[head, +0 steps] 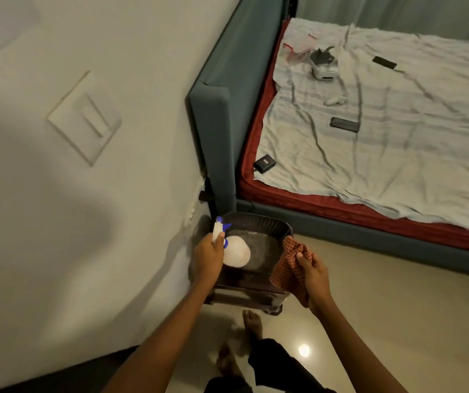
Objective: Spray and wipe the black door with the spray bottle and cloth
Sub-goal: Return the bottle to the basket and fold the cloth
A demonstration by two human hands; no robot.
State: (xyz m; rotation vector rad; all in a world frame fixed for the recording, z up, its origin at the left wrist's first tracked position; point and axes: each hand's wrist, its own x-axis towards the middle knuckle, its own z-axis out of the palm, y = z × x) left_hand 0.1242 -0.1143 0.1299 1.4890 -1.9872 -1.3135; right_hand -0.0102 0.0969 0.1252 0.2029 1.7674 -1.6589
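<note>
The left hand (pixel 209 255) grips the spray bottle (pixel 234 251) over a dark bin (pixel 273 226), just beside the white wall (pixel 85 194). The right hand (pixel 314 275) pinches the checked cloth (pixel 291 263) at the bin's rim. Behind stands a bed (pixel 383 131) with small items.

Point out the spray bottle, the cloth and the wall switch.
spray bottle (pixel 236 254): head view, on its white body.
cloth (pixel 290 263): head view, on the checked fabric above the right hand.
wall switch (pixel 85 117): head view, on the plate's middle.
</note>
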